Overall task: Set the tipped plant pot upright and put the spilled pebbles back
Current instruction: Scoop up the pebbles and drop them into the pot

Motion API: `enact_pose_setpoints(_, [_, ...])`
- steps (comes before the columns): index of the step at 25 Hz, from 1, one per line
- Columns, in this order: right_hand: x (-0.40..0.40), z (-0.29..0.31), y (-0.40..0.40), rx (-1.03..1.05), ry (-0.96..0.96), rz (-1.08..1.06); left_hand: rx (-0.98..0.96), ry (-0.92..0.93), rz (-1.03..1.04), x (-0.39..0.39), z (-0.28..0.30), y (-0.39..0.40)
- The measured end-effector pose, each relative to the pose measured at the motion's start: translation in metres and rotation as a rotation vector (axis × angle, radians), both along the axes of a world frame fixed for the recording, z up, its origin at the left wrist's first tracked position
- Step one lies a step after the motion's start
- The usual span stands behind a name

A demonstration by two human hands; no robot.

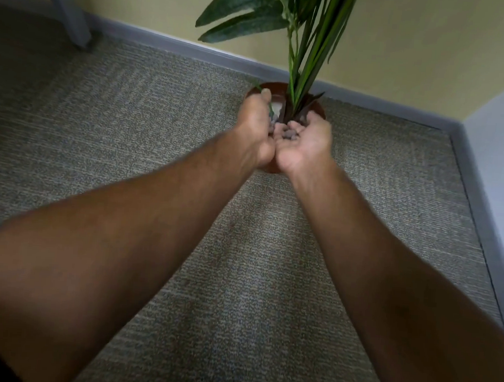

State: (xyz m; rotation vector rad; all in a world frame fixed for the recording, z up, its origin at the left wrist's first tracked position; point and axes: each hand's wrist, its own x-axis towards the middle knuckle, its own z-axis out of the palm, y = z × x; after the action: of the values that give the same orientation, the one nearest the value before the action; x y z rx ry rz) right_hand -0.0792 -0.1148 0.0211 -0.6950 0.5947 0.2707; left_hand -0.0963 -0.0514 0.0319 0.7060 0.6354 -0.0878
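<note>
A brown plant pot (318,106) stands upright on the carpet near the wall, with tall green leaves (302,45) rising out of it. Both of my hands are cupped together right over the pot's near side. My left hand (255,128) and my right hand (306,141) touch at the heels of the palms and cradle several small grey pebbles (286,135). More pebbles and a pale patch (276,103) show inside the pot behind my fingers. My hands hide the pot's near rim.
Grey-beige carpet (239,264) covers the floor. A grey baseboard (166,40) runs along the yellow wall behind the pot and turns at a corner on the right (458,127). A grey furniture leg (69,8) stands at the upper left.
</note>
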Motion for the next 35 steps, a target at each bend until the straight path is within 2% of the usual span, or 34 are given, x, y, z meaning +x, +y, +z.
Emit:
enact_pose_setpoints(6, [0.023, 0.009, 0.004, -0.119, 0.016, 0.037, 0.036, -0.002, 0.006, 0.029, 0.001, 0.011])
enact_pose_setpoints(11, [0.025, 0.016, -0.003, -0.068, -0.042, 0.080, -0.109, -0.068, -0.014, 0.043, -0.015, 0.016])
enact_pose_setpoints(13, [0.028, 0.011, -0.005, -0.097, -0.048, 0.093, -0.082, -0.082, -0.038, 0.039, -0.013, 0.014])
enact_pose_setpoints(17, [0.018, -0.012, -0.012, -0.191, -0.112, 0.233, 0.133, -0.127, -0.130, 0.010, -0.016, 0.016])
enact_pose_setpoints(21, [-0.033, -0.048, -0.015, -0.498, -0.323, 0.173, 0.319, -0.208, -0.250, -0.038, -0.052, 0.036])
enact_pose_setpoints(23, [-0.061, -0.080, -0.017, -0.657, -0.416, 0.225, 0.416, -0.217, -0.337, -0.068, -0.075, 0.049])
enact_pose_setpoints(28, [-0.146, -0.153, -0.022, -1.134, -0.498, 0.744, 0.787, -0.095, -0.646, -0.146, -0.149, 0.097])
enact_pose_setpoints(31, [-0.185, -0.178, -0.017, -1.285, -0.656, 1.026, 0.975, -0.021, -0.736, -0.191, -0.182, 0.129])
enact_pose_setpoints(33, [-0.200, -0.190, -0.011, -1.325, -0.772, 1.096, 1.103, -0.039, -0.786, -0.208, -0.188, 0.138])
enact_pose_setpoints(35, [-0.209, -0.195, -0.007, -1.398, -0.911, 1.132, 1.253, -0.149, -0.912, -0.216, -0.185, 0.136])
